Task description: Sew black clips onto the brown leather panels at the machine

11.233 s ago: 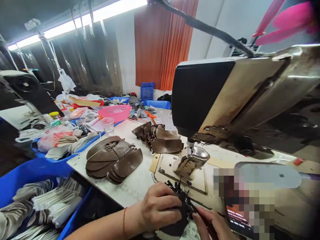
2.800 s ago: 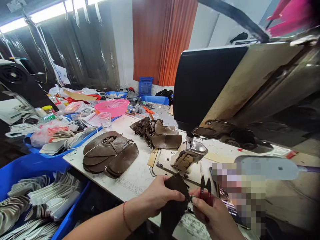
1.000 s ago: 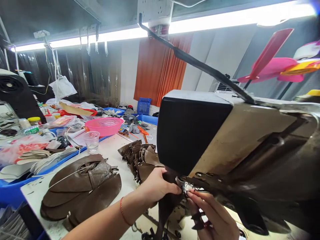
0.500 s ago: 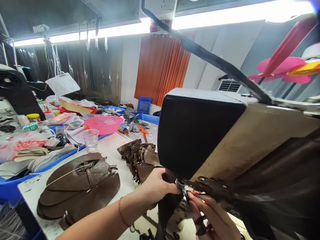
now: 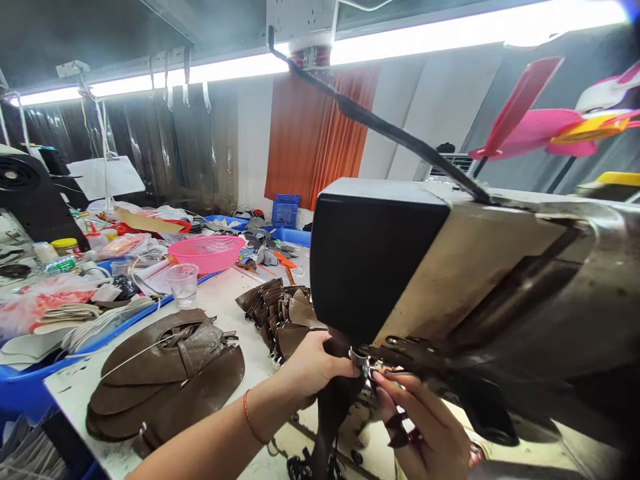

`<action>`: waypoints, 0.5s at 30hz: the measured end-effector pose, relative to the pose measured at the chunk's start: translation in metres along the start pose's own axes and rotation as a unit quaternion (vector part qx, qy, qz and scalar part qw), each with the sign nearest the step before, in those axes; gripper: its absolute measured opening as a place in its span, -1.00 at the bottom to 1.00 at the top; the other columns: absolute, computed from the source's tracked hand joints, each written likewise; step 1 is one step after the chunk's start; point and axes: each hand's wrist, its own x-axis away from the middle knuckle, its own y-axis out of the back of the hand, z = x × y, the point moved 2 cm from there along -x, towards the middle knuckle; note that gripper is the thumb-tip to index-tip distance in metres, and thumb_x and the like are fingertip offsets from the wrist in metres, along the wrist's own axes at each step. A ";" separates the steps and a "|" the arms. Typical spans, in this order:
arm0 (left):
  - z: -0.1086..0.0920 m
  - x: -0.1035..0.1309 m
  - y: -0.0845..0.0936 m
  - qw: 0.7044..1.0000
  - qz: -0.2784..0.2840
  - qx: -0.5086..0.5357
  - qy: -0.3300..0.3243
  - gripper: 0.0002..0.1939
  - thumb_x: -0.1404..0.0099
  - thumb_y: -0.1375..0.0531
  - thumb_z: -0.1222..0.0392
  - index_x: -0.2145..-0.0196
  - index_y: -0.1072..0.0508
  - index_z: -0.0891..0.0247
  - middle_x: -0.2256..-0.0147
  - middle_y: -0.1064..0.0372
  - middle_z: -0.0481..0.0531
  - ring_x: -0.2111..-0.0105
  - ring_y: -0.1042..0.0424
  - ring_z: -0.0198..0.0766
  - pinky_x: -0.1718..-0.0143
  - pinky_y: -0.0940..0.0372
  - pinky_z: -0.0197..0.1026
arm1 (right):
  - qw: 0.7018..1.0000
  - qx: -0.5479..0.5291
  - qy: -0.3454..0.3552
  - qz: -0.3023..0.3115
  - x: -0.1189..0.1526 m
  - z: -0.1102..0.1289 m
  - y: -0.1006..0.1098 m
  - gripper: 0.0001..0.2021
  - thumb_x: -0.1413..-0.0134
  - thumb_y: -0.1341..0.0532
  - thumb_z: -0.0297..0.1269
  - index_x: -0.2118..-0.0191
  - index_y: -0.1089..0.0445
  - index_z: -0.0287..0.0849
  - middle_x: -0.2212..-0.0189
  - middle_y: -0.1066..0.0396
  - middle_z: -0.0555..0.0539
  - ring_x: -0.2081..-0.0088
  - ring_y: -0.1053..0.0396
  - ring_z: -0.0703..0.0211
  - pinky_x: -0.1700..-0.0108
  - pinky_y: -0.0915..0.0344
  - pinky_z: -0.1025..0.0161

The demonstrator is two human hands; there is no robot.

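A sewing machine [image 5: 380, 260] with a black head cover stands close in front of me. My left hand [image 5: 317, 367], a red cord at its wrist, closes thumb against fingers on a dark brown leather piece [image 5: 333, 417] just left of the presser foot [image 5: 365, 367]. The piece hangs down below that hand. My right hand [image 5: 425, 420] pinches a dark brown strip [image 5: 397, 430] close to the foot on the right. Both sets of fingertips nearly meet at the foot, and the needle point is hidden.
Stacked brown leather shoe uppers [image 5: 165, 380] lie on the white table at left. A bundle of brown leather pieces [image 5: 277, 313] sits behind my left hand. Further back are a plastic cup [image 5: 183, 285], a pink basket [image 5: 207, 252] and a cluttered blue tray [image 5: 125, 323].
The view has shifted slightly, showing more of the machine's arm on the right. Both hands keep their hold near the presser foot, with barely any movement.
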 end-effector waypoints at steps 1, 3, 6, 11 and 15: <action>0.000 0.000 0.001 1.000 0.000 -0.003 0.003 -0.71 0.20 -0.37 0.27 0.42 -0.52 0.38 0.47 -0.44 0.00 0.44 -0.36 -0.27 0.34 -0.24 -0.25 | 1.000 0.008 0.015 -0.007 -0.002 0.000 -0.001 -0.79 -0.09 -0.19 -0.36 0.20 -0.54 -0.05 0.24 -0.54 -0.11 0.22 -0.49 0.05 0.10 -0.38 0.13; -0.002 -0.001 0.002 1.000 -0.010 -0.020 0.009 -0.73 0.19 -0.34 0.31 0.42 -0.50 0.38 0.48 -0.44 0.00 0.45 -0.37 -0.27 0.35 -0.25 -0.25 | 0.998 0.018 0.053 -0.016 -0.005 0.000 -0.002 -0.80 -0.10 -0.18 -0.40 0.19 -0.52 -0.07 0.26 -0.53 -0.09 0.25 -0.49 0.10 0.12 -0.38 0.18; -0.001 0.005 0.003 0.998 -0.023 -0.055 0.027 -0.71 0.19 -0.33 0.34 0.40 -0.49 0.36 0.45 -0.45 0.01 0.46 -0.38 -0.26 0.38 -0.26 -0.25 | 0.995 0.043 0.085 0.028 -0.005 0.001 0.002 -0.78 -0.12 -0.17 -0.40 0.14 -0.47 -0.08 0.22 -0.52 -0.09 0.22 -0.48 0.13 0.15 -0.41 0.22; 0.023 0.055 0.012 0.972 -0.086 -0.212 -0.056 -0.81 0.08 -0.31 0.33 0.42 -0.47 0.31 0.51 -0.40 -0.01 0.53 -0.32 -0.29 0.49 -0.20 -0.26 | 0.997 0.081 0.014 0.006 0.043 0.021 0.028 -0.78 -0.15 -0.16 -0.21 0.10 -0.44 -0.01 0.33 -0.50 -0.06 0.35 -0.48 0.11 0.22 -0.41 0.19; 0.043 0.112 0.017 0.772 0.011 -0.469 -0.429 -0.83 -0.11 -0.13 0.43 0.42 -0.49 0.25 0.40 -0.49 0.11 0.41 -0.37 -0.21 0.36 -0.22 -0.19 | 0.980 0.055 -0.193 -0.005 0.097 0.051 0.028 -0.57 -0.16 -0.04 0.14 0.11 -0.36 -0.09 0.40 -0.47 -0.08 0.46 -0.45 0.14 0.43 -0.37 0.27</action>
